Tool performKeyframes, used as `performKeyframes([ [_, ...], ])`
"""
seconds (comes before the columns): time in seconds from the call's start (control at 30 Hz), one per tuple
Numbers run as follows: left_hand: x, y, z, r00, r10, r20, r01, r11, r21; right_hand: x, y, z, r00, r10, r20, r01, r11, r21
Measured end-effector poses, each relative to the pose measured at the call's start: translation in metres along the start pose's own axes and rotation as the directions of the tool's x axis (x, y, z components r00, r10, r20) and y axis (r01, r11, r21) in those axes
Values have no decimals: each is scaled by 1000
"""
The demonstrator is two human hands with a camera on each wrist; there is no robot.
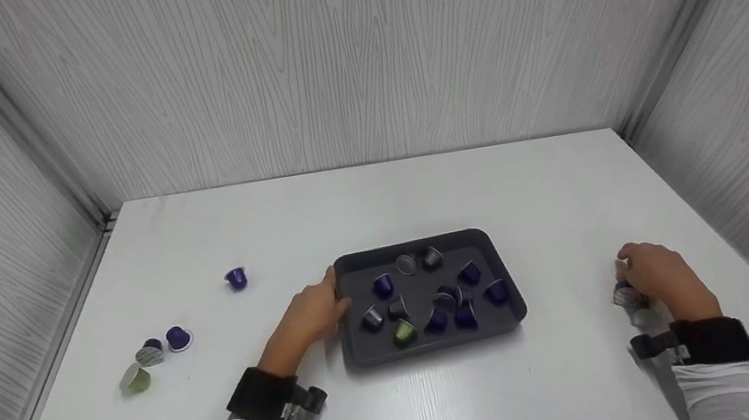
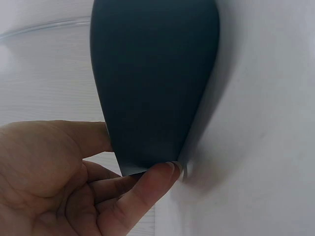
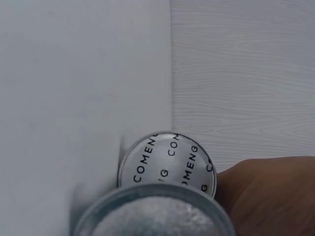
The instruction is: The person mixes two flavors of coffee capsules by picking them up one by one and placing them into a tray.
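Observation:
A dark grey tray (image 1: 435,346) lies mid-table, holding several coffee capsules in purple, grey and green, such as a green capsule (image 1: 405,332). My left hand (image 1: 312,315) grips the tray's left side. In the left wrist view, thumb and fingers (image 2: 147,194) close about the tray's end. Far to the right, my right hand (image 1: 663,272) reaches down over a small cluster of capsules, with a purple capsule (image 1: 623,294) at its fingertips. A printed silver lid (image 3: 167,164) and a nearer capsule (image 3: 157,219) hide those fingers in the right wrist view, so I cannot tell their hold.
On the left of the white table (image 1: 446,411) lie a purple capsule (image 1: 237,278), a second purple capsule (image 1: 178,338), a capsule with its lid showing (image 1: 149,352) and a pale green capsule (image 1: 136,378). Wood-grain panels (image 1: 348,54) enclose the back and sides.

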State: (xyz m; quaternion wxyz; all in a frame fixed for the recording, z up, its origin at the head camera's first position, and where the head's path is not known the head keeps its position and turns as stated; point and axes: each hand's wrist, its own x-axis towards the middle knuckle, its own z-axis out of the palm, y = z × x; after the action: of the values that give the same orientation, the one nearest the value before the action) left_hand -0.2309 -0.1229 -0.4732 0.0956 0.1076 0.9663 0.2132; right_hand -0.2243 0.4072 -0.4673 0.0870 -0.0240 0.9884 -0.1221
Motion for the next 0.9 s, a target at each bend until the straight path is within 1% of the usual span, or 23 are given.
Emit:
performKeyframes([
  [0.1,0,0,1,1000,-4,6,4,1000,1,0,1,1,1000,8,6,-8,1000,15],
  [0.33,-1,1,1,999,-24,29,24,1000,11,-2,-1,1,999,-25,-38,25,1000,-3],
  [0.47,-1,2,0,999,-28,30,28,1000,12,-3,-4,-1,1000,0,-28,0,1000,13],
  [0.53,-1,2,0,999,-30,30,29,999,13,-3,-8,-2,999,28,-21,-27,999,38],
  [0.63,0,3,-1,999,-31,33,31,999,13,-4,-14,-4,998,38,-41,-36,998,55],
  [0.7,0,3,-2,999,-31,33,30,999,16,-4,-19,-6,997,25,-66,-21,998,60],
  [0.9,0,2,-2,999,-33,37,33,999,6,-6,-38,-6,984,-76,-162,82,996,33],
])
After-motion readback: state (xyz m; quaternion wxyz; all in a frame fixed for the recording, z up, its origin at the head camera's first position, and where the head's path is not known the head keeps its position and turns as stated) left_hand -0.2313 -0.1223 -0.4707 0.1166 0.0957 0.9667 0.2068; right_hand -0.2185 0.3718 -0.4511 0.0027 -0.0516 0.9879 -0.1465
